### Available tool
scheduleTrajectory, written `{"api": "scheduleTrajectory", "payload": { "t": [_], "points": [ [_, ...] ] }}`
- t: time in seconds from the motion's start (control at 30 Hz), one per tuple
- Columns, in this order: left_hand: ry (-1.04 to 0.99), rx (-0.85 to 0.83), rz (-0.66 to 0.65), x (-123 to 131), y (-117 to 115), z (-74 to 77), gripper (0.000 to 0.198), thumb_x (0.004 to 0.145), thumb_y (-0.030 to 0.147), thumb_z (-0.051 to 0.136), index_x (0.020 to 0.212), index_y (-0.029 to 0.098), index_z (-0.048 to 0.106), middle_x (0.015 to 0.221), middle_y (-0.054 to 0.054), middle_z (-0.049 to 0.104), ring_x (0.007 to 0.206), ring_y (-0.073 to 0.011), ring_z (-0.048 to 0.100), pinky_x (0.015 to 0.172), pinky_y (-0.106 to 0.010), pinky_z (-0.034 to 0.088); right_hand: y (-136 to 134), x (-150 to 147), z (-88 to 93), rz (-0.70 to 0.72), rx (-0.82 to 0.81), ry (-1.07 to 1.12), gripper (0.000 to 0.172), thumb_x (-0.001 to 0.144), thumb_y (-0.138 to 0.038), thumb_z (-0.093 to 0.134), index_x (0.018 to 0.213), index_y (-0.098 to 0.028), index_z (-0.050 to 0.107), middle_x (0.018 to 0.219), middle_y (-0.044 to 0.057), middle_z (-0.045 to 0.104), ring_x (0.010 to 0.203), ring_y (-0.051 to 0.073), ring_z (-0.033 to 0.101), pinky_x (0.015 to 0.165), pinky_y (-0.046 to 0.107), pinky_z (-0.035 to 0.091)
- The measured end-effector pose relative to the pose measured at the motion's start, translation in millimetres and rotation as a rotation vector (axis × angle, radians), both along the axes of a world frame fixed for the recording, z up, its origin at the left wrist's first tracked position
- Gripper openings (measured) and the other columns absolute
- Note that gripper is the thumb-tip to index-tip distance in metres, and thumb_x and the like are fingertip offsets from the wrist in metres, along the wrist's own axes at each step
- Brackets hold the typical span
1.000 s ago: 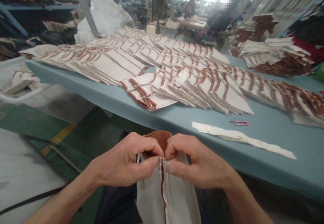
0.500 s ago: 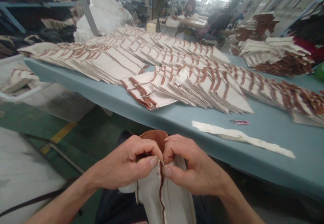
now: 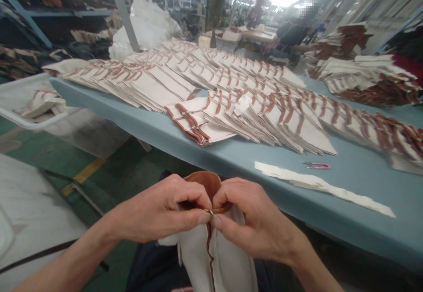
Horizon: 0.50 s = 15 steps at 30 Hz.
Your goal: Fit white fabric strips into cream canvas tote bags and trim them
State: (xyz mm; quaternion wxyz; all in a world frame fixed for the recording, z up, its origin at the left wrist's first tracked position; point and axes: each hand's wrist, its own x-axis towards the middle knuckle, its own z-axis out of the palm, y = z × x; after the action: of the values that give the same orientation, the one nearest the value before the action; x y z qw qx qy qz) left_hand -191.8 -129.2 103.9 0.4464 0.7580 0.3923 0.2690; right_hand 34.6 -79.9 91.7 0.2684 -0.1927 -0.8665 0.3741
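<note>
A cream fabric piece (image 3: 228, 256) with a brown seam down its middle and a brown inner side at the top hangs over my lap. My left hand (image 3: 165, 208) pinches the top of the seam between thumb and fingers. From the other side, my right hand (image 3: 246, 215) pinches the same seam end, the two thumbs almost touching. The fingers hide the exact spot they grip. On the blue table ahead lie a cream strip (image 3: 317, 186) and pink-handled thread snips (image 3: 317, 165), both apart from my hands.
Rows of overlapping cream pieces with brown edges (image 3: 264, 111) cover much of the blue table (image 3: 158, 138). A white bin (image 3: 36, 122) holds more pieces at left. Cream and brown stacks (image 3: 370, 78) rise at the back right. A person (image 3: 292, 32) sits beyond the table.
Both hands keep their pinch on the seam, the left thumb shifting slightly towards the right one. The view has turned a little, so the table and its pieces appear further right and lower.
</note>
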Motion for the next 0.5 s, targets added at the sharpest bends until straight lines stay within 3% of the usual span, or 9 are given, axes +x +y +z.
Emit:
{"api": "scheduleTrajectory", "payload": {
  "t": [0.17,0.33,0.5],
  "points": [
    [0.007,-0.027,0.032,-1.5,-0.1,-3.2,0.017,0.095,0.021,0.059,0.081,0.015,0.066,0.064,0.007,0.053,0.056,-0.0070,0.044,0.053,-0.017,0.032,1.5,-0.9,1.0,0.020,0.093,-0.048,0.016,0.098,-0.022,0.057,0.082,-0.021,0.058,0.074,0.000,0.065,0.070,0.016,0.057,0.069,0.031,0.041],
    [0.068,-0.121,0.083,-0.4,1.8,-3.9,0.016,0.092,0.021,0.058,0.079,0.015,0.064,0.063,0.007,0.050,0.055,-0.0072,0.041,0.050,-0.017,0.030,1.9,-6.4,-2.2,-0.021,0.259,-0.092,0.016,0.090,-0.010,0.052,0.079,-0.021,0.059,0.069,0.001,0.064,0.066,0.018,0.055,0.068,0.032,0.040],
    [0.099,-0.073,0.058,7.3,6.1,1.2,0.024,0.081,0.010,0.052,0.060,0.017,0.043,0.058,0.008,0.033,0.052,-0.0051,0.033,0.048,-0.017,0.024,4.4,-9.8,0.3,-0.011,0.244,-0.123,0.018,0.090,-0.010,0.049,0.076,-0.020,0.057,0.071,0.003,0.063,0.068,0.018,0.057,0.067,0.031,0.039]
  ]
}}
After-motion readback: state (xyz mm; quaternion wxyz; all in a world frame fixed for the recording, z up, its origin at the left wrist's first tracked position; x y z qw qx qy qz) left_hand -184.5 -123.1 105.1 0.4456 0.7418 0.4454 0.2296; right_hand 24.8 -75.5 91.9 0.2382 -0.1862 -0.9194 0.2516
